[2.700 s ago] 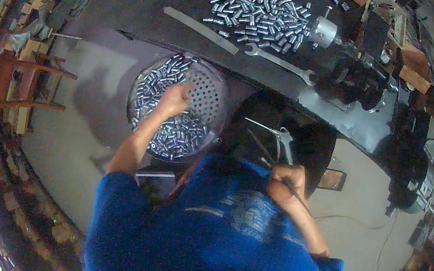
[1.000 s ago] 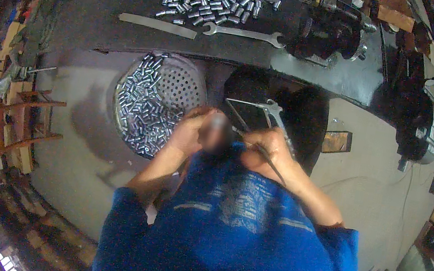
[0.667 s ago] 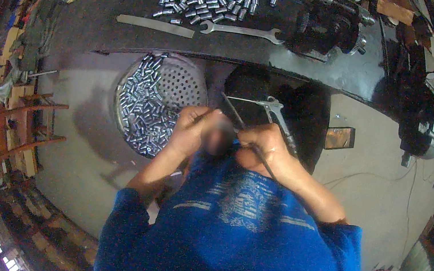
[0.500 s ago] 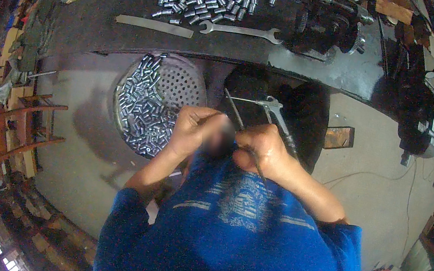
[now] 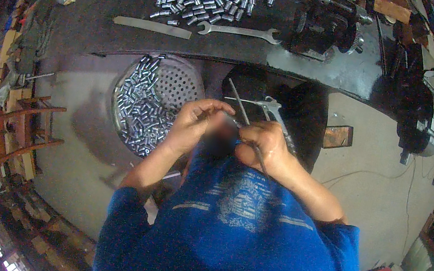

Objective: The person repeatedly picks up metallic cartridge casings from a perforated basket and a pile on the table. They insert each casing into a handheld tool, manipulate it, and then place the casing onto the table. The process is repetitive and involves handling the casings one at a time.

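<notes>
I see the left hand (image 5: 190, 124) has left the short metal cylinders (image 5: 142, 113) in the perforated round tray (image 5: 186, 95); its fingers now look more spread, though blur hides whether they pinch anything. The right hand (image 5: 265, 142) grips a slim rod (image 5: 238, 96), slanting upward. Work has shifted, I judge, between both hands.

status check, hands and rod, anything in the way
Right hand closed on thin metal rod. Left hand nearby, hold unclear. Blur hides area between.
</notes>
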`<state>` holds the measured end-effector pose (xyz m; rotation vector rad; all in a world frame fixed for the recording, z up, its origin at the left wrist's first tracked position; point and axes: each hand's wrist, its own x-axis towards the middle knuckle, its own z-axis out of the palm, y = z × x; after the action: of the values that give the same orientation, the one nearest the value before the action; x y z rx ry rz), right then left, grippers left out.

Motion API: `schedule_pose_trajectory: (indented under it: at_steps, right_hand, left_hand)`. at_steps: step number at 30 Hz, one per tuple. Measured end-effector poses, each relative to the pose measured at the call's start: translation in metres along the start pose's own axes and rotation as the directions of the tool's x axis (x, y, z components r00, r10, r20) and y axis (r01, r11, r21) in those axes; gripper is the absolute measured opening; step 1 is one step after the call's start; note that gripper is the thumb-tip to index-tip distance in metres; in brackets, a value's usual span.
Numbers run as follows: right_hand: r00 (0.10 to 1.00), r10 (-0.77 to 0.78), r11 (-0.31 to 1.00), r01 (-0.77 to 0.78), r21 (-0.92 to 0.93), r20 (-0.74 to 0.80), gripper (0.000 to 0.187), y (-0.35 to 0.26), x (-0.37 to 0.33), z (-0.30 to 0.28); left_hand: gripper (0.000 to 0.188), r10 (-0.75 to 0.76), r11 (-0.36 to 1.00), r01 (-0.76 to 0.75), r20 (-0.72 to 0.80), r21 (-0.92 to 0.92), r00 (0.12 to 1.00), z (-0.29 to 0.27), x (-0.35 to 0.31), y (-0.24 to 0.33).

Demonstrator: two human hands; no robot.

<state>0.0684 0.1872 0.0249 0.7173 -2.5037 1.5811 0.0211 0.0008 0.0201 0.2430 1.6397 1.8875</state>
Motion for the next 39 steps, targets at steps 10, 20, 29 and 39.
schedule_pose_trajectory:
  at_steps: [10, 20, 29, 39]
  right_hand:
    - [0.891, 0.435, 0.733, -0.434, 0.524, 0.13, 0.018, 0.005, -0.004, -0.001]
    - [0.993, 0.031, 0.949, -0.066, 0.307, 0.115, 0.027, -0.023, -0.007, -0.027]
    - [0.994, 0.056, 0.96, -0.078, 0.269, 0.089, 0.027, -0.028, 0.001, -0.015]
    - [0.991, 0.124, 0.942, -0.132, 0.31, 0.046, 0.024, -0.002, 0.019, 0.013]
  left_hand:
    - [0.014, 0.165, 0.981, -0.165, 0.009, 0.104, 0.986, 0.0, 0.007, -0.007]
    - [0.016, 0.606, 0.438, -0.269, -0.06, 0.858, 0.793, -0.036, 0.028, -0.023]
    - [0.016, 0.633, 0.337, -0.314, 0.033, 0.888, 0.774, -0.038, 0.026, -0.025]
    - [0.028, 0.596, 0.268, -0.418, 0.191, 0.868, 0.78, -0.034, 0.02, -0.027]
